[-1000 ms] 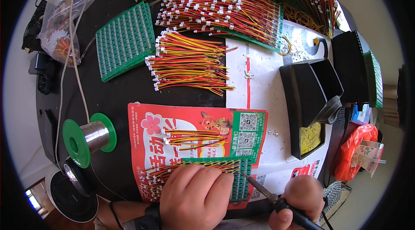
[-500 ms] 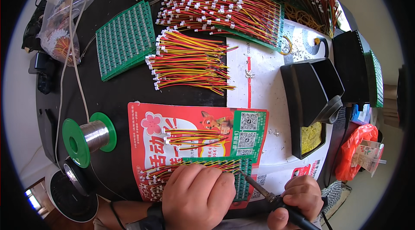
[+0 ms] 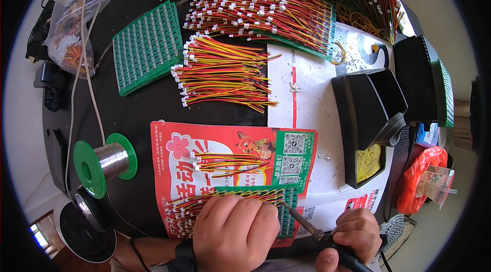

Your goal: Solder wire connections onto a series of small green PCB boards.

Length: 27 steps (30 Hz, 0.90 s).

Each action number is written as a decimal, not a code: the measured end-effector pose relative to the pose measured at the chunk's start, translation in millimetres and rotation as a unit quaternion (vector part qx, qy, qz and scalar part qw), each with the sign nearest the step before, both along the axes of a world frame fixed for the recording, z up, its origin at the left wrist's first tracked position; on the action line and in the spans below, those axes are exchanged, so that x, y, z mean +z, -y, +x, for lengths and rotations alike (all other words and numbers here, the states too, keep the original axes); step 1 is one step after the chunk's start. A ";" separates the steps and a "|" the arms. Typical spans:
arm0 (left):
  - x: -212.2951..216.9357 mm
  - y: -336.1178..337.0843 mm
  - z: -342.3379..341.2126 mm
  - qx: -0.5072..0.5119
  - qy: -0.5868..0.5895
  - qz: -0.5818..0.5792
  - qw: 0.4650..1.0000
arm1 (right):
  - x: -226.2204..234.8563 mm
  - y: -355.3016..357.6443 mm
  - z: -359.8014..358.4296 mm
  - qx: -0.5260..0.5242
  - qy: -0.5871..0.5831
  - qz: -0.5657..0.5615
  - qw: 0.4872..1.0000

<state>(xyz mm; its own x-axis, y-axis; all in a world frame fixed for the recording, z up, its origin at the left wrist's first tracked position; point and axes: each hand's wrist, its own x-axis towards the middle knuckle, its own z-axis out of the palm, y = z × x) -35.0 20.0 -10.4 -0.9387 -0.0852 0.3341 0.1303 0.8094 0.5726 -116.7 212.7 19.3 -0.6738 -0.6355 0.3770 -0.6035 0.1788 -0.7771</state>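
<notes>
My right hand [image 3: 355, 236] is closed around a soldering iron [image 3: 319, 233], its tip touching or just above wire ends at the right part of a green circuit board panel [image 3: 287, 216]. Over that panel lies my left hand [image 3: 235, 231], fingers curled down with the fingertips hidden; what they press or pinch cannot be seen. Red, yellow and black wires with white plugs [image 3: 189, 208] run across the board and out from beside the left hand. A few loose wire leads [image 3: 230, 162] lie on the red printed sheet [image 3: 163, 170] just beyond.
A green spool of solder [image 3: 110, 162] stands at the left. Farther off are a stack of bare panels [image 3: 148, 47], a bunch of wire leads [image 3: 225, 75] and wired panels [image 3: 266, 8]. At the right sit a black iron stand [image 3: 365, 108] with a yellow sponge [image 3: 368, 162] and a red bag [image 3: 417, 175].
</notes>
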 end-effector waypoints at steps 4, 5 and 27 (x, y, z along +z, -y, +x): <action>2.5 -1.3 -1.1 0.004 -0.001 -0.007 1.000 | 0.4 0.1 0.8 -0.001 -0.001 -0.004 1.000; 0.7 -1.0 -0.4 0.004 0.000 -0.007 1.000 | -0.4 -0.2 1.0 0.000 -0.001 -0.004 1.000; 22.1 5.4 -0.5 0.010 0.046 0.072 0.996 | -22.1 -19.0 26.1 -0.147 -0.049 -0.034 0.987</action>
